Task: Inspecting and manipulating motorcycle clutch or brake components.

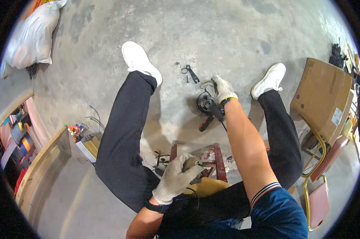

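Note:
White knit gloves cover both hands. My right hand [224,90] reaches forward, fingers curled at the far edge of a black angle grinder [216,110] with a round guard and a red-and-black side handle [206,123]. What those fingers grip is hidden. Close to my lap, my left hand [175,178] is closed, thumb against fingers, around a small dark grey thing that I cannot make out. Beyond the grinder on the floor lie a black pin spanner [192,74], a thin curved wire-like piece [182,68] and a small bolt [187,79].
A dark red stool frame [219,163] stands between my legs. On the right are a large cardboard box [323,97] and pink chairs with gold frames [318,203]. A wooden frame [40,167] is at left, near a yellow-topped case [91,146]. A white sack [35,38] sits far left.

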